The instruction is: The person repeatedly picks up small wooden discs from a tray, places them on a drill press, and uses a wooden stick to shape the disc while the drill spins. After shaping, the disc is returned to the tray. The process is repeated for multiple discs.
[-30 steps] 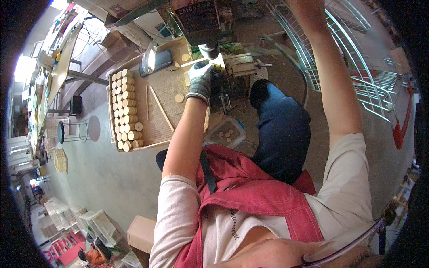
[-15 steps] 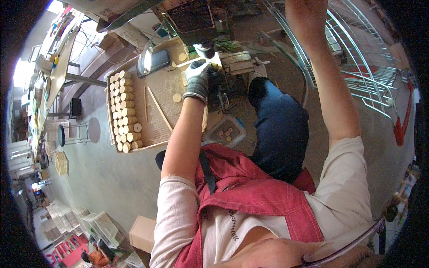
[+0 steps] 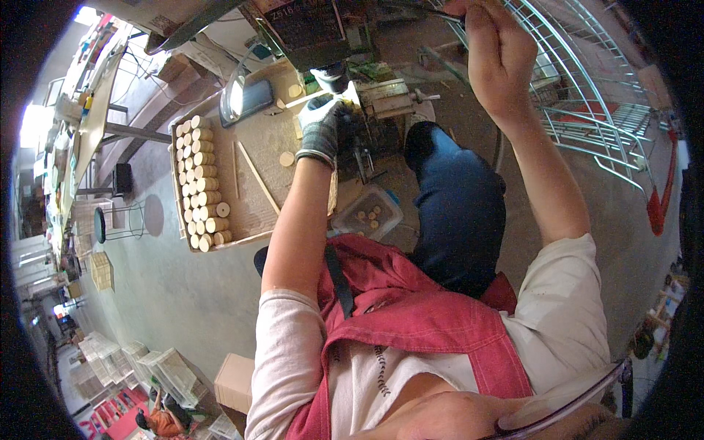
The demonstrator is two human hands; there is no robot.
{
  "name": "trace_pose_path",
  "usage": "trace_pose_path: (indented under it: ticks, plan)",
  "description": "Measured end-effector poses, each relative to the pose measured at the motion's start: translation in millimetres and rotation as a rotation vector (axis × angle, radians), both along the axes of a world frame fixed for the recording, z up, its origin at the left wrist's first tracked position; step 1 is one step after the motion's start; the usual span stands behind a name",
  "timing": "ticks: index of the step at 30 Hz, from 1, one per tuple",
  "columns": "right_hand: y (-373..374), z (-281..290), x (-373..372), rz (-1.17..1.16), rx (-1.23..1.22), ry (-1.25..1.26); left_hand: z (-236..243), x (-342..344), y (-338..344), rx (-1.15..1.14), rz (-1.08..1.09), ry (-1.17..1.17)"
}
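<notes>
My left hand [image 3: 318,128], in a pale and grey glove, is closed at the vise [image 3: 385,103] beneath the chuck [image 3: 330,81] of a dark drill press [image 3: 301,26]; what its fingers hold is hidden. A light strip of wood [image 3: 293,103] lies beside it. My bare right hand [image 3: 499,62] is high on the right, its fingers wrapped round a dark lever [image 3: 433,10] of the press. A lamp [image 3: 236,95] shines beside a dark rectangular pad [image 3: 256,99].
A cardboard tray [image 3: 249,235] holds several stacked wooden discs [image 3: 202,169] and thin sticks [image 3: 257,176]. A plastic tub [image 3: 367,224] with discs is below, a wire trolley [image 3: 601,132] right, a stool [image 3: 100,220] left. Another person [image 3: 165,422] is at the lower left.
My right hand has come down from the top edge, with the lever now showing in its grip. My left hand stays at the vise, shifted only slightly.
</notes>
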State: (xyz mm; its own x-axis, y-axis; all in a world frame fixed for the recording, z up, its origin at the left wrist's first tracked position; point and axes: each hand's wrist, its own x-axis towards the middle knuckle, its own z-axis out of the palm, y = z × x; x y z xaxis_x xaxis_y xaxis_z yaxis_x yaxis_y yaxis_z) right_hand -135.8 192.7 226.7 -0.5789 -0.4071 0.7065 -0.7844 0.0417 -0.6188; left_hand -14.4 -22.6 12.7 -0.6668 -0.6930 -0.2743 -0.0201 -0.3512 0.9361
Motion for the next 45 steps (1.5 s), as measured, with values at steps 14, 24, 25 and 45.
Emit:
trace_pose_path:
  ticks: [14, 24, 25, 45]
  plan:
    - [23.4, -56.8, 7.7, 0.099, 0.169, 0.121, -24.1, -6.2, -9.2, 0.003, 0.029, -0.05]
    - [12.2, -134.2, -24.0, 0.109, 0.223, 0.318, -16.7, -3.0, -8.6, -0.038, 0.022, -0.051]
    - [10.8, -138.9, -26.9, 0.105, 0.24, 0.312, -9.4, -3.2, -4.7, -0.021, 0.02, -0.059]
    - [-45.5, -187.8, -77.0, -0.095, 0.55, 0.298, -10.9, -3.3, -5.9, -0.015, -0.032, -0.038]
